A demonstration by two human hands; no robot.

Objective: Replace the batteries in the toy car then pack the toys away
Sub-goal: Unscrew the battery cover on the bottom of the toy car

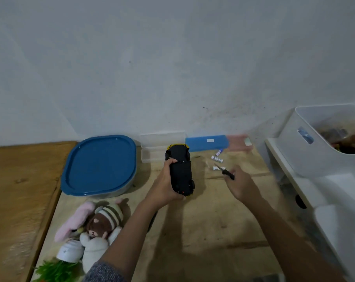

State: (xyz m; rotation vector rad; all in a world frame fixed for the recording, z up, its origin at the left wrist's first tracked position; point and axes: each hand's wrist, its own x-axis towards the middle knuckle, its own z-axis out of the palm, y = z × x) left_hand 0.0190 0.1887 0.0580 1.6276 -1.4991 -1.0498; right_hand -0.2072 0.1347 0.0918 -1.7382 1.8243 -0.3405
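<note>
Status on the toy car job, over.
Left hand grips toy car, underside up. Right hand holds screwdriver, clear of the car. Batteries loose on table. Nothing between.

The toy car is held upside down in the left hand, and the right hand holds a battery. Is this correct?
One detail is wrong. In the head view, the right hand holds a small screwdriver, not a battery. The batteries lie on the table beyond it. The toy car is indeed upside down in the left hand.
</note>
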